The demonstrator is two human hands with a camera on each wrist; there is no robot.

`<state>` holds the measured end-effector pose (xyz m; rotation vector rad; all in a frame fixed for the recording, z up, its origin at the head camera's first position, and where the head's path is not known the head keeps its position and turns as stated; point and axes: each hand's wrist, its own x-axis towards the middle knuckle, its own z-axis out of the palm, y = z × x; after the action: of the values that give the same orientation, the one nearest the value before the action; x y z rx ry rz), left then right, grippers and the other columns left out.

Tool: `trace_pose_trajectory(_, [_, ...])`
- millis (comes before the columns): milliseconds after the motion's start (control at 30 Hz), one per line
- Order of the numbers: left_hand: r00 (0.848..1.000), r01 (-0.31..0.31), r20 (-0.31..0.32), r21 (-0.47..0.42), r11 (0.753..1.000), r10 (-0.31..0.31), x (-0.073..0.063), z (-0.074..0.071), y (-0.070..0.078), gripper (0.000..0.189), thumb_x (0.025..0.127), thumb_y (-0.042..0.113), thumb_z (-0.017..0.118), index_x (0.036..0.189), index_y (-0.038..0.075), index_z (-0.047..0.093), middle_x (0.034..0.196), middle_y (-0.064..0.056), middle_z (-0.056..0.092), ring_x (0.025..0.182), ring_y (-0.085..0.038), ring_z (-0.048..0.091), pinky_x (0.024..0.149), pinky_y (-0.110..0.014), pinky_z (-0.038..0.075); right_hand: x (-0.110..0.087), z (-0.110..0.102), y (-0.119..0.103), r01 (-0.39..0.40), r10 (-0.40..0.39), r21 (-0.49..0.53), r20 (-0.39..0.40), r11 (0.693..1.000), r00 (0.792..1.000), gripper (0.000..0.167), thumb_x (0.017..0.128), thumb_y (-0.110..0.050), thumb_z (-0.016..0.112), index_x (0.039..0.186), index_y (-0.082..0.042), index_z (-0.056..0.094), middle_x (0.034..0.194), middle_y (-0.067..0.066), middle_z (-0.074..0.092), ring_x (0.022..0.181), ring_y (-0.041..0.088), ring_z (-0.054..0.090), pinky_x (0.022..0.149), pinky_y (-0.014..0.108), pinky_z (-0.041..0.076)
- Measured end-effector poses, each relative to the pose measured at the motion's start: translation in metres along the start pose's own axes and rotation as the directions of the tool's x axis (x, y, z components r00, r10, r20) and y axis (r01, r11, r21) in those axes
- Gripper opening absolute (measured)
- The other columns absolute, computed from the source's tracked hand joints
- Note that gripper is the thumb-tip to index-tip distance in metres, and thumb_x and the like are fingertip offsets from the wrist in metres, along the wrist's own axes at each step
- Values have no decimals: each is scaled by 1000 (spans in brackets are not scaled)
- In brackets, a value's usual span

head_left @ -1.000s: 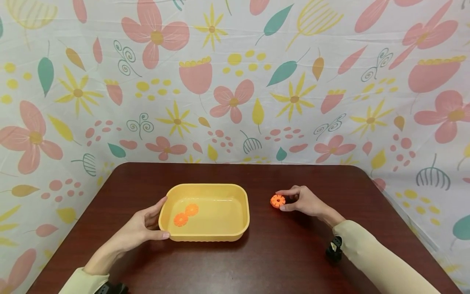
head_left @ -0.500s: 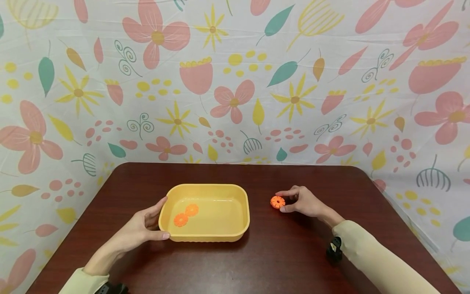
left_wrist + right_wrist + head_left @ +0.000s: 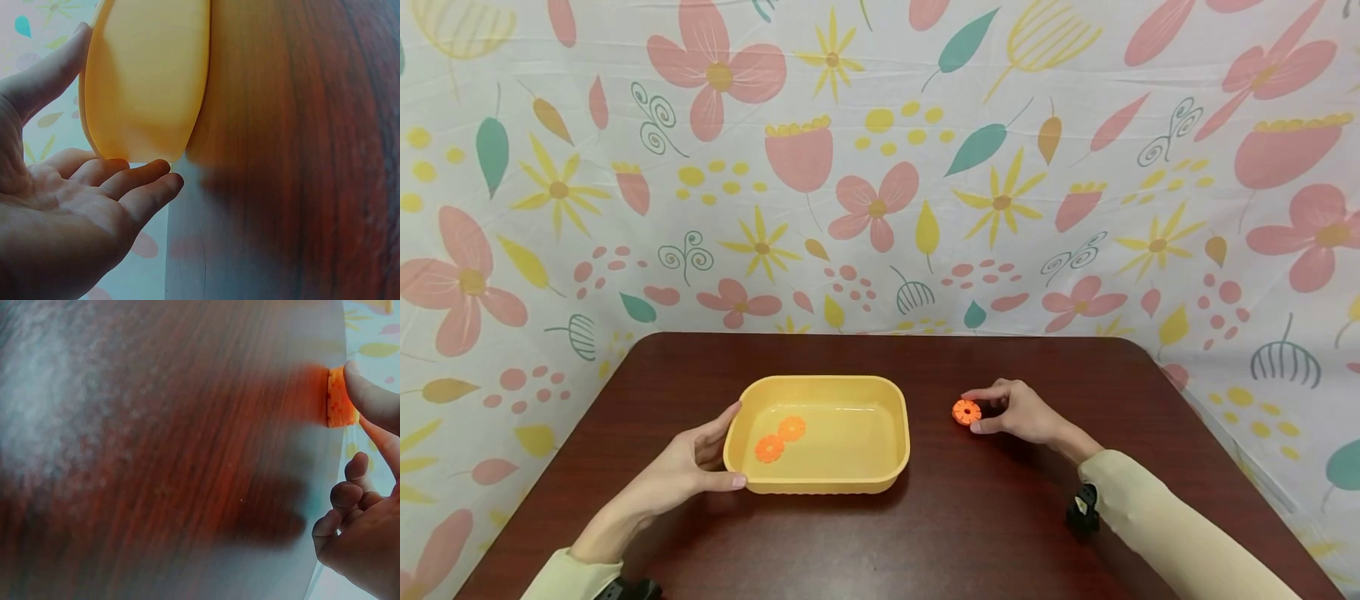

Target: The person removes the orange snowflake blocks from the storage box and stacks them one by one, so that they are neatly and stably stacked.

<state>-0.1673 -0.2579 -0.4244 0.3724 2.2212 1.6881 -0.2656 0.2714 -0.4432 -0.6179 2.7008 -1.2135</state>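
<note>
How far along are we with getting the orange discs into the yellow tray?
Two orange discs already lie in the yellow tray. The right hand pinches a third disc on the table, not yet lifted. The left hand holds the tray's left end. Left: carrying that disc across.

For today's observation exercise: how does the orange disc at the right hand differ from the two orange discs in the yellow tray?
The orange disc at the right hand stands on the bare table, outside the yellow tray; the two orange discs in the tray lie on its floor. The right hand pinches the lone disc; nothing touches the pair, though the left hand holds the tray's end. The pair lie touching or overlapping; the other is alone. All are orange with notched edges.
</note>
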Motion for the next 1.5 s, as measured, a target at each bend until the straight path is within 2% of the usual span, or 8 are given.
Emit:
trace_pose_trajectory(267, [1000,-27,14,-14,1000,27,-2,-1,2,105,90,10,84,169,5,15,171,-21,23,149,-44,35,101,-28,48,-1,0,-3,7,-7,-14,-3,1000,1000,52,81,-13,93,128,-2,76,85,13,57,81,26,46,65,29,34])
trace_pose_trajectory(600, [1000,-9,3,-15,1000,9,-2,-1,0,105,90,9,85,169,7,16,172,-18,22,151,-42,34,101,-24,47,-1,-1,-4,20,-20,11,-10,1000,1000,55,80,-12,94,130,0,74,84,13,56,81,27,46,66,30,34])
trace_pose_trajectory(767, [1000,-25,11,-12,1000,25,-2,-2,0,105,90,10,84,169,6,15,171,-20,22,150,-44,34,102,-26,47,-2,-4,-3,15,-15,-7,-7,1000,1000,57,80,-14,94,131,0,74,86,12,57,81,26,46,65,30,36])
trace_pose_trajectory(933, [1000,-10,5,-18,1000,10,-1,0,-2,105,89,10,85,169,8,17,171,-18,24,150,-42,36,101,-25,47,0,-10,-10,8,-8,-41,5,999,1000,53,81,-17,93,129,-2,75,87,12,57,79,25,46,63,30,37])
trace_pose_trajectory(1100, [1000,-9,1,-14,1000,9,0,0,-4,105,89,10,86,169,8,17,171,-18,24,150,-42,36,101,-25,47,7,-15,-32,50,-48,-57,27,997,998,46,85,-16,90,126,-1,76,89,14,57,77,25,46,62,30,38])
trace_pose_trajectory(1267, [1000,-26,6,-30,999,26,-1,-2,-2,105,89,8,85,169,7,17,171,-20,22,149,-44,37,101,-28,49,22,-12,-63,115,-109,-79,73,990,991,37,87,-16,89,122,-8,79,89,13,61,77,24,47,63,29,39])
trace_pose_trajectory(1367, [1000,-27,2,-36,999,27,0,-2,-2,105,89,8,85,169,7,18,171,-20,22,149,-44,37,101,-28,49,33,-5,-83,158,-148,-81,110,984,983,36,87,-16,89,121,-10,80,88,8,61,77,24,49,64,29,40])
trace_pose_trajectory(1500, [1000,-20,0,-29,999,20,0,-1,-3,105,89,9,86,169,8,18,171,-19,23,149,-43,37,100,-27,49,47,14,-108,229,-218,-60,150,972,964,35,87,-14,89,120,-7,80,89,9,63,74,22,52,65,30,43])
